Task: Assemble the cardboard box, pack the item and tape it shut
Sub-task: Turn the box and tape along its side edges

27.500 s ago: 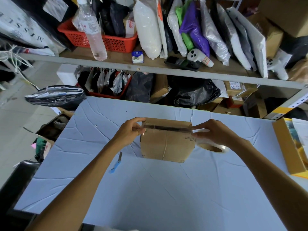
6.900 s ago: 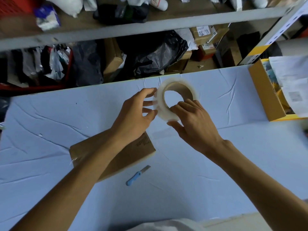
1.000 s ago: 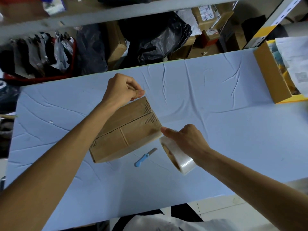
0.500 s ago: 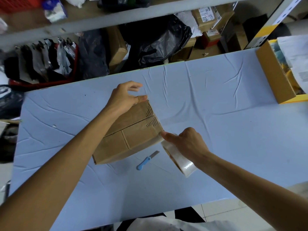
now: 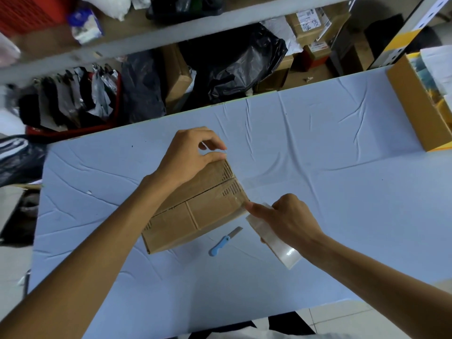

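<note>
Cardboard box point(image 5: 195, 204): it is set closed on the blue counter point(image 5: 318, 167), turned at a slant, its top seam running from the near-left end to the far-right end.
Tape on the box: a glossy strip appears to be laid across the far-right end, over the printed slots (its exact edges cannot be made out).
Left hand point(image 5: 188, 155): it is placed at the far corner of the box; thumb and forefinger are pinched together at that corner, apparently on the free end of the tape.
Right hand point(image 5: 288, 218): its grip is closed around the tape roll point(image 5: 274, 241), and the forefinger is pressed against the near-right corner of the box.
Tape roll: it is held on edge, just beside the box's right end, with the clear tape drawn toward the corner.
Knife point(image 5: 223, 242): a small blue-handled cutter is left on the counter, just in front of the box and apart from both hands.
Step in hand: an end strip is judged to be under way, so the sealing is well along but not finished.
Doing it well: the tape should be kept taut between roll and corner, the far end should be anchored firmly, and the strip should be rubbed down from the middle outward so that no bubbles or creases are trapped.
Risk: the box may be dragged by the pull (it looks light), so it should be steadied while the roll is drawn.
</note>
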